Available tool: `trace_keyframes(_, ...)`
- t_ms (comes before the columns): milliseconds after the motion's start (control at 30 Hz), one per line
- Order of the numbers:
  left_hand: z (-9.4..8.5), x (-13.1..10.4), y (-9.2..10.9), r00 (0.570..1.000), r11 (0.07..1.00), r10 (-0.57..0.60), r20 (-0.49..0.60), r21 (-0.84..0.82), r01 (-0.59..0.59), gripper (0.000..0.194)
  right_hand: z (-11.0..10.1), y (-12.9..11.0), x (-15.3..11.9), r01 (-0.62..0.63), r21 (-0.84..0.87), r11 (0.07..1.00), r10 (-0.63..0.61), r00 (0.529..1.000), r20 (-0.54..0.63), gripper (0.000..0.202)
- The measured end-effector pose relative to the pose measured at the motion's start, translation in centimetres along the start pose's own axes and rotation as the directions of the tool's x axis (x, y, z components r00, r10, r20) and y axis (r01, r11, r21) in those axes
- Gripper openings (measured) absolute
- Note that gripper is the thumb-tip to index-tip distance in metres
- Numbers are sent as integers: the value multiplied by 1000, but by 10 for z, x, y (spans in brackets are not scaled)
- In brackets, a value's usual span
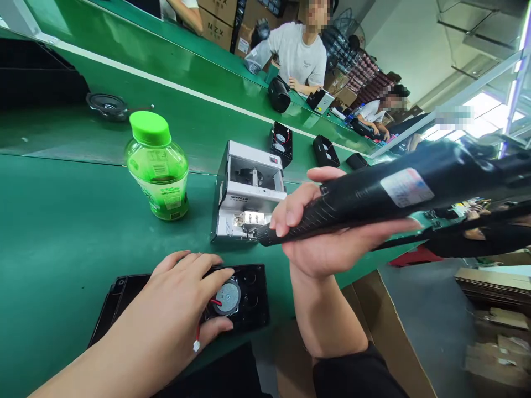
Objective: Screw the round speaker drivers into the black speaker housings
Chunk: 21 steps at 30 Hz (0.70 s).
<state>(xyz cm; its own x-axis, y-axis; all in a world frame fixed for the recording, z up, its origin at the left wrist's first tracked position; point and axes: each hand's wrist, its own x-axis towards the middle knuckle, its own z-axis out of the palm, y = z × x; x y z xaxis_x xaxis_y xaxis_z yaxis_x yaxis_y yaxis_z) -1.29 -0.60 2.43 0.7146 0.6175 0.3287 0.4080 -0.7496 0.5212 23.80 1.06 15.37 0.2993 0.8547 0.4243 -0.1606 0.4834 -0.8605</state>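
Workbench (53,232) of glossy green stretches away in front of you. Beyond your hands stands a boxy silver-and-black machine (257,193) with an open-topped bay. Nearer you lies a shallow, rectangular black plastic housing (255,312), flat on the green surface; it is probably stiff and fairly light, so its outer edges make the steadiest hold. Your right hand (317,254) is clamped around a long, cylindrical black tool (352,199), fingers curled over it and palm beneath. Expect that tool to be rigid, smooth and somewhat heavy, best held around the grooved section near the tip. It slants down to the left in front of the machine; whether the tip touches, you cannot tell. A squat green plastic bottle (160,182) stands upright to the machine's left. Your left hand (178,293) lies over the housing, thumb and forefinger apart, either side of a round speaker with a silver metal back (228,297). Whether they grip it, you cannot tell. The speaker sits in the housing, back upward; likely dense for its size, it is best taken by the rim. Its thin red wire (198,331), soft and easily tugged, ends in a small white plug (196,346) beside your thumb.
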Motion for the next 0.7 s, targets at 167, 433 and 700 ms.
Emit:
trace_keyframes(167, -14, -1, 7, 990, 969, -73, -120, -244, 41, 87, -7, -33, -19, -76, 68, 995, 71, 995, 76, 60)
trace_keyframes(433, -16, 17, 29, 978, 989, -4, -206, -144, -27, 24, -9, -65, -51, -62, 130, 990, 49, 994, 99, 40)
trace_keyframes(700, -25, 20, 39, 971, 941, -46, -235, -335, -37, 33, -12, -82, -66, -82, 171, 982, 68, 994, 86, 35)
